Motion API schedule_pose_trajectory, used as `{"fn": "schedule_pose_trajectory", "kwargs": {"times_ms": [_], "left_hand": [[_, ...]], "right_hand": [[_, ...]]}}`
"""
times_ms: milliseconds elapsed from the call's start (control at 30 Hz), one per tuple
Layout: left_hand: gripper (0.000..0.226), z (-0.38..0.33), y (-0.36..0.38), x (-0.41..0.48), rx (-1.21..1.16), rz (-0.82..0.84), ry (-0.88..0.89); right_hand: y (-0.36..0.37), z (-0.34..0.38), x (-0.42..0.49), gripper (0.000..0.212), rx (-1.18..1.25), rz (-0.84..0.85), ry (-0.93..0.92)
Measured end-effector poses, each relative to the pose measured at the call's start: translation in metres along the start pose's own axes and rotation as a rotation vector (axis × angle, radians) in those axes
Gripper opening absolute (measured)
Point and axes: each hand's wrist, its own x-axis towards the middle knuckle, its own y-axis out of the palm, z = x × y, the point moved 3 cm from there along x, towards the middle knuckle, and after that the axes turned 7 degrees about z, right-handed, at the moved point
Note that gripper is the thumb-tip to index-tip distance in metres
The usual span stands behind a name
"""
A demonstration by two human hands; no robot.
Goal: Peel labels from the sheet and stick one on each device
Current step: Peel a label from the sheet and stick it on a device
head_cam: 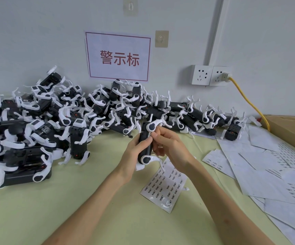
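Your left hand (136,147) grips the black device (145,144) above the label sheet (162,184), while your right hand (168,144) pinches a label onto its side; next, rub it flat, then reach to the heap of devices (54,121) beyond.

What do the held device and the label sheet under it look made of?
Device: likely moulded plastic, matte black body, glossy white legs with smooth curved edges. Label sheet: thin paper, probably glossy backing; it lies flat with one curled corner.

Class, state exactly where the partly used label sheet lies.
The label sheet lies flat on the green table, right of centre, under the right hand.
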Motion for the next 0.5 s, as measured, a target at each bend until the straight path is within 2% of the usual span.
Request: {"fn": "schedule_pose_trajectory", "kwargs": {"times_ms": [133, 233, 367, 500], "left_hand": [[0.035, -0.001, 0.002, 0.0001, 0.137, -0.069, -0.041], [0.03, -0.0011, 0.0007, 0.001, 0.157, -0.098, -0.048], [0.037, -0.0028, 0.0007, 0.0003, 0.131, -0.127, -0.091], [0.044, -0.0012, 0.0012, -0.0003, 0.097, -0.143, -0.164]], "right_hand": [[0.0017, -0.0034, 0.0008, 0.035, 0.003, -0.022, 0.014], [0.0026, -0.0046, 0.0011, 0.03, 0.004, -0.041, 0.018], [0.003, -0.0066, 0.0015, 0.028, -0.008, -0.058, 0.031], [0.002, -0.0093, 0.0011, 0.036, -0.038, -0.069, 0.055]]}}
